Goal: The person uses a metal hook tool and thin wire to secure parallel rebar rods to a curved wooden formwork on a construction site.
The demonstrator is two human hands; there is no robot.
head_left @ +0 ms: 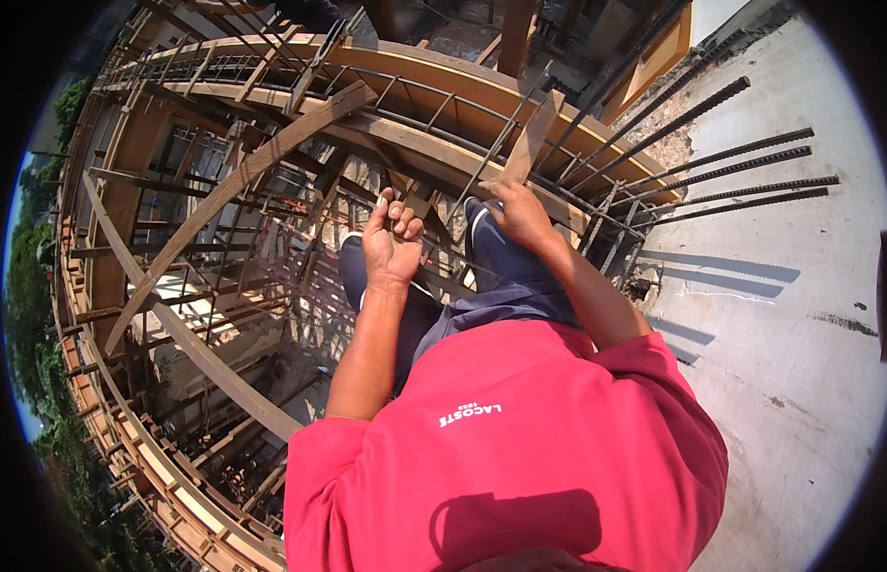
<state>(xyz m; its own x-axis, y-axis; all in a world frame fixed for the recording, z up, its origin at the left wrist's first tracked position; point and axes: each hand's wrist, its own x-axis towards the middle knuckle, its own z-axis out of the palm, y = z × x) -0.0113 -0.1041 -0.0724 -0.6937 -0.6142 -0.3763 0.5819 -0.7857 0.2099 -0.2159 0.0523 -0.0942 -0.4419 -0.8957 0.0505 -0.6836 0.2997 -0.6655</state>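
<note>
My left hand (394,240) is raised palm up over the gap beside my knee, its fingers curled in. Whether something thin is pinched there is too small to make out. To the right, my right hand (523,215) is closed beside my other knee, at the lower end of a short wooden board (534,138). Its fingers point left and their grip is partly hidden. Just beyond both hands runs a long wooden formwork beam (424,148), with a cage of steel rebar (443,110) lying along it.
Several ribbed rebar ends (758,157) jut over the pale concrete slab (777,372) at right. A long plank (243,181) slants across at left, crossing another timber (210,357). Below lies a deep opening with scaffold timbers. Green trees (43,286) stand past the left edge.
</note>
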